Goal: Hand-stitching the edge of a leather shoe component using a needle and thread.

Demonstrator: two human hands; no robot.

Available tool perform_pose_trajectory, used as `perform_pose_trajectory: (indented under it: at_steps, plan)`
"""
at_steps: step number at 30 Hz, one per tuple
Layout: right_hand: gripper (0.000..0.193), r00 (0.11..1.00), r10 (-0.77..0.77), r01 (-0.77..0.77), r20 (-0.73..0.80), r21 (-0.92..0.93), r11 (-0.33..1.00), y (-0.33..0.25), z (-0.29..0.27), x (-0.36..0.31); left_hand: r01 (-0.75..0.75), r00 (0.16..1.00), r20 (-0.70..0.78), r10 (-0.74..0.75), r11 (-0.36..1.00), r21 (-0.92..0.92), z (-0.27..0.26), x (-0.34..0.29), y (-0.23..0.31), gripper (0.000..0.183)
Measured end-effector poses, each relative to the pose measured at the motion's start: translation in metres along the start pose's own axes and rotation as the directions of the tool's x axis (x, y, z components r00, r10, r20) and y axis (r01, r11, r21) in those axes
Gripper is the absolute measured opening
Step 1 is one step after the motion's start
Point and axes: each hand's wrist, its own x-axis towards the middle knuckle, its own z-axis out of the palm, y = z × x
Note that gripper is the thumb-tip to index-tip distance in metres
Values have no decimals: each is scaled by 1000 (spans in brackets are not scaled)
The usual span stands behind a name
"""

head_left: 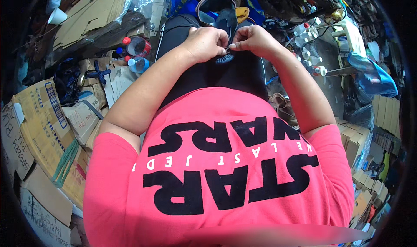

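Observation:
A dark leather shoe or boot [226,21] rests between my thighs, its wide opening facing away from me. Its rounded near end [223,59] shows a ribbed or stitched edge. My left hand [204,43] is closed in a pinch over the middle of it, thumb and fingertips together. Just to the right, my right hand [253,40] pinches too, its fingertips almost touching the left ones. A thin strand seems to run near the fingers. Whatever lies between the fingertips is too small to make out.
Bottles with red and blue caps [138,47] stand left of my leg, near flattened cardboard boxes [43,116]. Several small bottles [306,51] are to the right, beside a blue plastic bag [372,75]. A yellow-orange piece [242,14] lies behind the shoe.

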Motion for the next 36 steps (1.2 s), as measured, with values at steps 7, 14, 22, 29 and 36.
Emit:
perform_pose_trajectory:
  at_steps: [7,14,22,29,36]
  plan:
    - [13,1000,23,-24,7,169,985,9,-17,-16,-124,982,-97,161,944,306,-16,-19,-1,13]
    - [17,925,-270,243,-266,-129,961,29,3,-43,-69,987,-124,103,964,258,-6,-19,2,11]
    - [13,886,-313,288,-342,-123,950,13,-20,-70,-139,987,-37,157,944,300,-1,-11,10,15]
    - [13,823,-337,-107,-458,-706,700,37,-52,-17,-219,962,-65,266,889,403,-2,-7,14,15]
    - [11,840,-542,366,31,-770,523,-32,-25,-41,-222,970,-17,242,916,335,-1,-16,1,12]
